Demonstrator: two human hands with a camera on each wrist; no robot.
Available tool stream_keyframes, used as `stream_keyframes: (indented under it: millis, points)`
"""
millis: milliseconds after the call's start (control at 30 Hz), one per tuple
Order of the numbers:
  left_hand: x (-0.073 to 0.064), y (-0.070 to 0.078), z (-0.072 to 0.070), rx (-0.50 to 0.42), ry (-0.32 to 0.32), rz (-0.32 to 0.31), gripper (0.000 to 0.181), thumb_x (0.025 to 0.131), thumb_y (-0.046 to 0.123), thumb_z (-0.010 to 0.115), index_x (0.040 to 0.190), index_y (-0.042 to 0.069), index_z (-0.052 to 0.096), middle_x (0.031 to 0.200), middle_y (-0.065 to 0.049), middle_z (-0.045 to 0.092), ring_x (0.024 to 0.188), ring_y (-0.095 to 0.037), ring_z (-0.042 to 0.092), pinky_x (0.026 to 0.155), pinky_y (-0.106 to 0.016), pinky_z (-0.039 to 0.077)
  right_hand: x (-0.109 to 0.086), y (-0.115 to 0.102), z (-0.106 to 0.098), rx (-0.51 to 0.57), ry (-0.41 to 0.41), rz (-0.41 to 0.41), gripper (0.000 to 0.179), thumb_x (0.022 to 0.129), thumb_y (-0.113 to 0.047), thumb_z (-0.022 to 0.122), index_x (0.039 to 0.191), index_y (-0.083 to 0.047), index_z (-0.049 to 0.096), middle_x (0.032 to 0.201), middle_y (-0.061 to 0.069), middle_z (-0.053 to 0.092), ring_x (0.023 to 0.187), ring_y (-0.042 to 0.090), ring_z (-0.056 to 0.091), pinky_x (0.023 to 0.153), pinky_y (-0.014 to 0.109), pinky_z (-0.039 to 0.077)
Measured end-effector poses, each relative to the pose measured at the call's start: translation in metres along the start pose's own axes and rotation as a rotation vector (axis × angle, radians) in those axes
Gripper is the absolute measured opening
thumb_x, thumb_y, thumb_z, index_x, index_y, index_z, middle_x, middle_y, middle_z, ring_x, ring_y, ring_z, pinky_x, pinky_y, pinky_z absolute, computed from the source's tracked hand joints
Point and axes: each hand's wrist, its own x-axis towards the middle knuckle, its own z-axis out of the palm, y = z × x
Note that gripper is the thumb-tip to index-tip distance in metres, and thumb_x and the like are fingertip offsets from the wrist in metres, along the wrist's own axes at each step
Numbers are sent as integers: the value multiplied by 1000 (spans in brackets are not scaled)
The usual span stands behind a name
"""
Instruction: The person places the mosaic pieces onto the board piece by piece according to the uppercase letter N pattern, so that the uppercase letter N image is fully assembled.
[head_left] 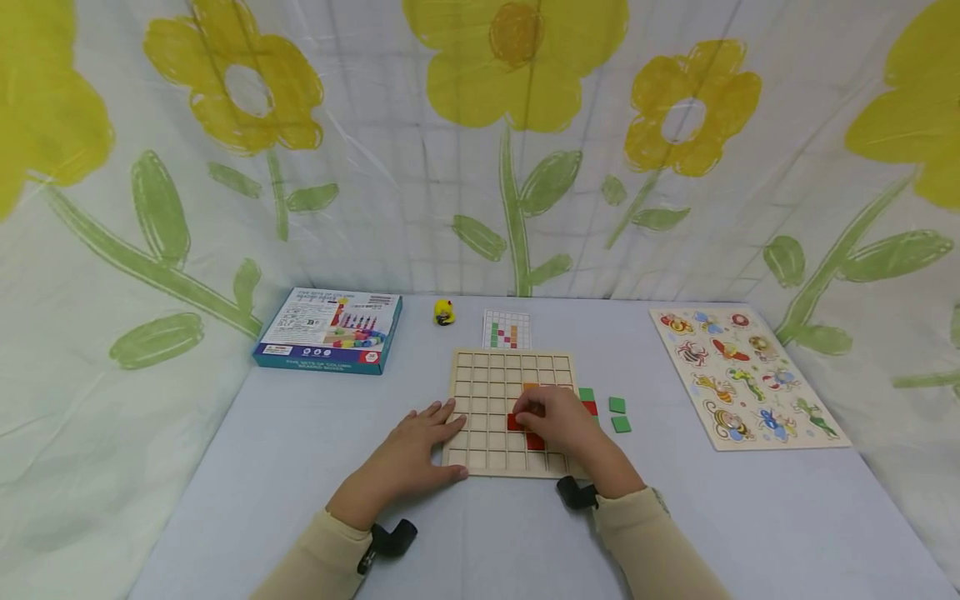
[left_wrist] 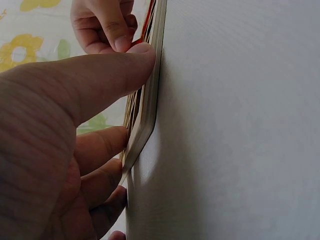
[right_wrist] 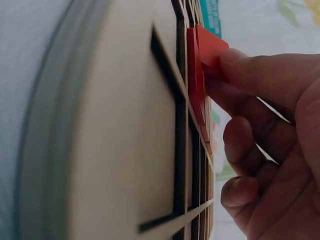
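Note:
A wooden grid board (head_left: 480, 437) lies on the table in front of the person. Along its left edge rests the left hand (head_left: 408, 454), fingers spread; the left wrist view shows the thumb (left_wrist: 132, 65) and fingertips touching the board's side. Over the grid, the right hand (head_left: 566, 423) pinches a red square tile (right_wrist: 212, 50) between thumb and finger. This tile is tilted above the cells in the right wrist view. Just beside it, another red tile (head_left: 535, 442) sits in the grid. An orange tile (head_left: 530, 386) shows farther back, partly hidden by the right hand.
Green tiles (head_left: 617, 405) and a red tile (head_left: 591, 408) lie right of the board. Behind it are a pattern card (head_left: 507, 329) and a small yellow toy (head_left: 444, 312). A flat box (head_left: 330, 329) lies back left, an insect picture board (head_left: 750, 379) at right.

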Motion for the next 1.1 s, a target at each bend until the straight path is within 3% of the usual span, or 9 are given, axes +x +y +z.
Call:
stream_keyframes:
  millis: [267, 433, 600, 833, 967, 1100]
  points:
    - [0, 0, 1, 3, -2, -1, 80, 93, 51, 84, 162, 21, 55, 178, -1, 35, 168, -32, 28, 137, -59, 22, -1, 1, 0, -16, -5, -25, 6, 99, -14, 81, 96, -19, 80, 95, -8, 71, 89, 14, 60, 79, 31, 56]
    - [1, 0, 1, 3, -6, -6, 81, 92, 50, 85, 162, 21, 55, 178, -2, 35, 168, -31, 28, 137, -60, 22, 1, 5, 0, -101, -2, -96, 5, 98, -16, 83, 98, -21, 83, 99, -9, 69, 98, 15, 57, 84, 34, 54]
    - [1, 1, 1, -1, -6, -8, 82, 92, 50, 85, 162, 21, 55, 178, -2, 36, 168, -31, 28, 137, -60, 22, 1, 4, 2, -162, 13, -96, 8, 97, -16, 84, 99, -24, 84, 98, -8, 66, 96, 15, 54, 82, 34, 52]
    - [2, 1, 2, 2, -6, -4, 82, 92, 50, 85, 162, 21, 55, 178, -2, 36, 168, -31, 28, 137, -60, 22, 0, 8, -5, -97, 21, -88, 7, 100, -18, 81, 106, -19, 83, 100, -7, 69, 93, 15, 56, 79, 32, 53]
    - [1, 2, 2, -2, -5, -4, 82, 91, 49, 86, 162, 20, 55, 178, -2, 36, 168, -31, 28, 137, -60, 22, -1, 21, -30, -16, 117, -39, 15, 106, -19, 74, 116, -11, 81, 105, 2, 74, 89, 19, 58, 77, 34, 52]
    - [1, 2, 1, 1, -10, -8, 83, 91, 49, 86, 162, 20, 55, 178, -3, 35, 168, -32, 28, 137, -60, 22, -6, 40, -64, -22, 176, 138, 25, 109, -26, 66, 121, -7, 79, 112, 9, 77, 93, 23, 61, 78, 36, 52]
